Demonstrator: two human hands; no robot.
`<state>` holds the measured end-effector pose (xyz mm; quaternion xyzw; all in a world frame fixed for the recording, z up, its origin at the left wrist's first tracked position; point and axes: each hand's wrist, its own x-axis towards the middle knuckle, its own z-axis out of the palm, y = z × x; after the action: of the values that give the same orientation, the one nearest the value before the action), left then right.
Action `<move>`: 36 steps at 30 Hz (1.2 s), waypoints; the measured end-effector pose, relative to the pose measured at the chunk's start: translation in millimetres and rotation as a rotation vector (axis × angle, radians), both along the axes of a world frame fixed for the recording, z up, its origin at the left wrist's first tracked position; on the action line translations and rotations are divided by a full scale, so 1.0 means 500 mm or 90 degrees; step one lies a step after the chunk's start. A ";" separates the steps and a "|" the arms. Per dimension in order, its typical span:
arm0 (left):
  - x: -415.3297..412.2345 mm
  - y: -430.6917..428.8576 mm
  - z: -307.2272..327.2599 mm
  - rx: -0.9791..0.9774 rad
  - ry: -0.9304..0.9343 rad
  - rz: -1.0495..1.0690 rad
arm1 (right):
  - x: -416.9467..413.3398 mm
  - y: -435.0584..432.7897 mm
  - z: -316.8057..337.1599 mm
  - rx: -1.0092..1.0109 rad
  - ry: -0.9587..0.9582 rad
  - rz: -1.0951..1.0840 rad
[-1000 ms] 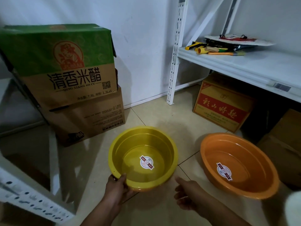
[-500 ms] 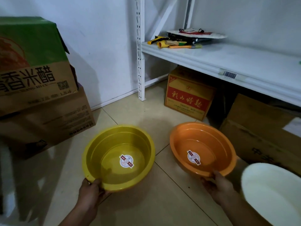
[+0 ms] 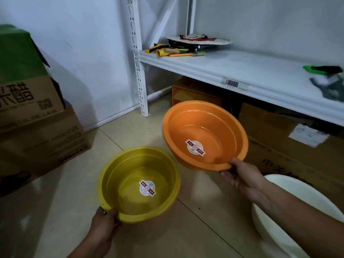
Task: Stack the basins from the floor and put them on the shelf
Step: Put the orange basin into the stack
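A yellow basin (image 3: 130,164) with a round sticker inside sits low over the tiled floor, and my left hand (image 3: 104,222) grips its near rim. My right hand (image 3: 240,174) holds the near rim of an orange basin (image 3: 186,123), which is lifted off the floor and tilted toward me, just right of and above the yellow one. A white basin (image 3: 290,218) lies on the floor at the lower right, partly behind my right forearm. The white shelf (image 3: 242,71) runs across the upper right.
Tools and a flat bag (image 3: 197,41) lie at the shelf's left end, a green-handled item (image 3: 323,69) at its right. Cardboard boxes (image 3: 279,146) sit under the shelf. Stacked boxes (image 3: 37,131) stand at the left. A white upright post (image 3: 139,71) stands by the wall.
My right hand has lifted the orange basin off the floor and tilted it toward the yellow one. The left hand keeps its hold on the yellow basin. The view has shifted right.
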<state>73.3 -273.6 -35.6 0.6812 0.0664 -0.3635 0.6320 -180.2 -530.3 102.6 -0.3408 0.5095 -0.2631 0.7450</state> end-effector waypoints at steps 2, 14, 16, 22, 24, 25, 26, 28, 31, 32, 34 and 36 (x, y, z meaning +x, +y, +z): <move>-0.020 -0.009 0.002 0.007 0.002 -0.028 | 0.005 0.025 0.026 -0.007 -0.006 0.046; -0.068 -0.015 0.043 -0.031 0.182 -0.029 | 0.051 0.161 -0.080 0.039 0.121 0.201; -0.070 -0.011 0.050 -0.036 0.214 -0.012 | 0.052 0.166 -0.095 0.030 0.144 0.197; -0.079 -0.010 0.067 -0.027 0.193 -0.016 | 0.065 0.161 -0.114 -0.059 0.237 0.253; -0.083 -0.010 0.070 -0.021 0.158 -0.038 | 0.069 0.159 -0.122 -0.091 0.268 0.295; -0.086 -0.011 0.072 -0.018 0.139 -0.052 | 0.070 0.159 -0.128 -0.104 0.285 0.323; -0.090 -0.012 0.076 -0.013 0.125 -0.064 | 0.070 0.160 -0.136 -0.117 0.305 0.353; -0.095 -0.012 0.087 -0.002 0.107 -0.084 | 0.069 0.164 -0.156 -0.137 0.353 0.392; -0.098 -0.014 0.094 0.031 0.066 -0.132 | 0.064 0.169 -0.183 -0.128 0.419 0.435; -0.099 -0.015 0.093 0.044 0.044 -0.149 | 0.061 0.169 -0.187 -0.113 0.431 0.450; -0.100 -0.017 0.094 0.069 0.000 -0.176 | 0.048 0.168 -0.192 -0.074 0.417 0.459; -0.104 -0.020 0.096 0.088 -0.036 -0.202 | 0.017 0.166 -0.187 -0.042 0.365 0.434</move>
<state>21.2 -283.7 12.2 0.7351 -0.0353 -0.4339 0.5197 -171.6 -447.1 9.2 -0.5723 0.5454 0.0867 0.6062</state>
